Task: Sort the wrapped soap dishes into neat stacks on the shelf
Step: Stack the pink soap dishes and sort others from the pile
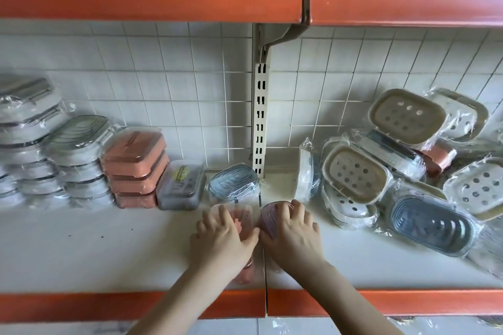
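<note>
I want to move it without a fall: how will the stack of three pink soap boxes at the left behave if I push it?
The pink stack looks light, being thin plastic, so it should slide easily on the smooth shelf. Its glossy wrapping probably makes the boxes slip on each other. The stack already leans, so a high push may topple it.

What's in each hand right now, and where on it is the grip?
Left hand holds a pink wrapped dish from above, fingers over its top. Right hand likewise covers a purple wrapped dish. Both dishes sit on the shelf.
</note>
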